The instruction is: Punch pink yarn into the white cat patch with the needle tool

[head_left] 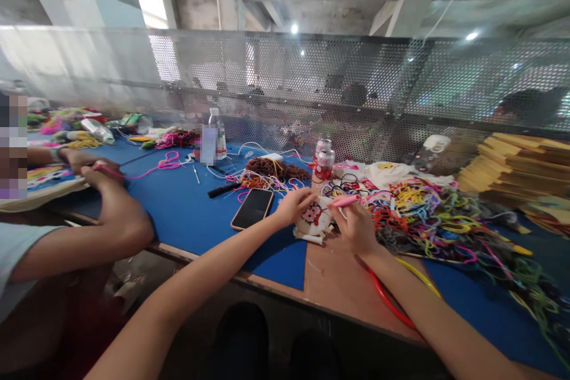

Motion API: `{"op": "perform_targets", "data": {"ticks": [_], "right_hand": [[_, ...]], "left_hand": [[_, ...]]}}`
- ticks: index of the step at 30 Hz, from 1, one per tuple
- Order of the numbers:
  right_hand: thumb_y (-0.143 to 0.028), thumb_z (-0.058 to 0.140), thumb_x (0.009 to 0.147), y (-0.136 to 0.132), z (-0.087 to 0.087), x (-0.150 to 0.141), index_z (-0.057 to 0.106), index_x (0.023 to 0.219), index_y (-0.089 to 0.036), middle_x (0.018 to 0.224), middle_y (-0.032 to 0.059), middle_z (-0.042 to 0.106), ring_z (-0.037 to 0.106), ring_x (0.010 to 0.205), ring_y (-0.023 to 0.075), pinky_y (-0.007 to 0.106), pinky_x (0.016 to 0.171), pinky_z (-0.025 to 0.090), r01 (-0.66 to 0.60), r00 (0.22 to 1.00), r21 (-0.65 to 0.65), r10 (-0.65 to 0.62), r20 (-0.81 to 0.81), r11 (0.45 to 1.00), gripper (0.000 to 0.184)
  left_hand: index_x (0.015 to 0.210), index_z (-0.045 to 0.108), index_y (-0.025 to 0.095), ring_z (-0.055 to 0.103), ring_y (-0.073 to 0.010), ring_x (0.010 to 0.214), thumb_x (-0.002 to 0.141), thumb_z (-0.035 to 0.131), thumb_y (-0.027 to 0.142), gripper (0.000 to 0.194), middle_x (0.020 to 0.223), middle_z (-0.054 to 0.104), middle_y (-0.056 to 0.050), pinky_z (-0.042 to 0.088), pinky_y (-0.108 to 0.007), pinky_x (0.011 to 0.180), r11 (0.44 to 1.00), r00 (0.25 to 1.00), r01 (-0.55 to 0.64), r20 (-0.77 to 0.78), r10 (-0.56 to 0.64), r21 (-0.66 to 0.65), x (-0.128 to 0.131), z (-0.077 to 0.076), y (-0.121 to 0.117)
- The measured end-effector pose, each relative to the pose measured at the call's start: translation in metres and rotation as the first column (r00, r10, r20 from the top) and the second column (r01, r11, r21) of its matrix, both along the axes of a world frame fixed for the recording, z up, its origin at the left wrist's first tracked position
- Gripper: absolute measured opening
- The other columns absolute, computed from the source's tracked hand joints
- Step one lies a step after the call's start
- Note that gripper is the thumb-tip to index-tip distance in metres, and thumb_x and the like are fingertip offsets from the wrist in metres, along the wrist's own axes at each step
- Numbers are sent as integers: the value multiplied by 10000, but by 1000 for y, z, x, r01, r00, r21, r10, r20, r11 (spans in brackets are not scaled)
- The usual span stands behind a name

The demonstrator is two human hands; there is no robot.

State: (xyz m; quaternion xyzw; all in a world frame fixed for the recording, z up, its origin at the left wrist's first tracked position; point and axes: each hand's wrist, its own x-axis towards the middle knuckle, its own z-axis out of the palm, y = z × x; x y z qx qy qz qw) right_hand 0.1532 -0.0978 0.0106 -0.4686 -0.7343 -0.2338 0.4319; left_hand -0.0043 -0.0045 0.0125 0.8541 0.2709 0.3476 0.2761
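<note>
A small white cloth with a pink and dark flower-like pattern is held upright above the table edge. Closed on its upper left edge are the fingers of my left hand. My right hand grips a pink pen-shaped tool at the cloth's right side. The tool's thin tip points toward the cloth; whether it touches the cloth I cannot tell. Just left of the cloth lies a phone with a dark screen. Behind my hands stands a red and silver drink can.
A large tangle of coloured yarn spreads across the right, with stacked yellow-brown sheets behind it. Brown yarn and a plastic bottle stand farther back, before a perforated metal screen. On the left, another person's hands hold pink yarn.
</note>
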Motion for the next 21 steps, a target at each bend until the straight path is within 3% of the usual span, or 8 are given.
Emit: {"op": "perform_targets", "data": {"ticks": [7, 13, 17, 21], "right_hand": [[-268, 459, 894, 0, 3, -2, 512, 837, -222, 792, 53, 647, 601, 756, 207, 344, 698, 452, -18, 990, 21, 15, 138, 1000, 91], [-286, 483, 879, 5, 0, -6, 536, 775, -214, 745, 45, 622, 593, 703, 198, 327, 648, 452, 51, 986, -89, -36, 163, 995, 137], [-292, 477, 880, 6, -2, -4, 531, 763, -211, 762, 51, 621, 594, 717, 200, 325, 659, 455, 28, 995, -143, -14, 97, 989, 152], [-275, 438, 895, 1, 1, -2, 512, 819, -208, 841, 68, 634, 597, 787, 203, 326, 718, 459, -63, 995, -129, 53, -83, 990, 126]], "left_hand": [[733, 529, 143, 408, -110, 631, 877, 366, 390, 329, 651, 477, 15, 319, -225, 592, 1000, 1000, 23, 5, -23, 18, 1, -3, 2], [703, 511, 146, 398, -101, 617, 873, 364, 391, 333, 634, 455, 24, 301, -218, 580, 998, 998, 59, 23, -59, 11, 1, -5, 5], [712, 523, 147, 379, -96, 585, 867, 367, 410, 343, 602, 440, 33, 277, -213, 550, 999, 999, 47, 17, -47, -11, 1, -7, 6], [721, 528, 150, 381, -100, 590, 857, 379, 438, 352, 599, 446, 32, 288, -210, 556, 999, 999, 28, 30, -27, -20, 1, -7, 7]]}}
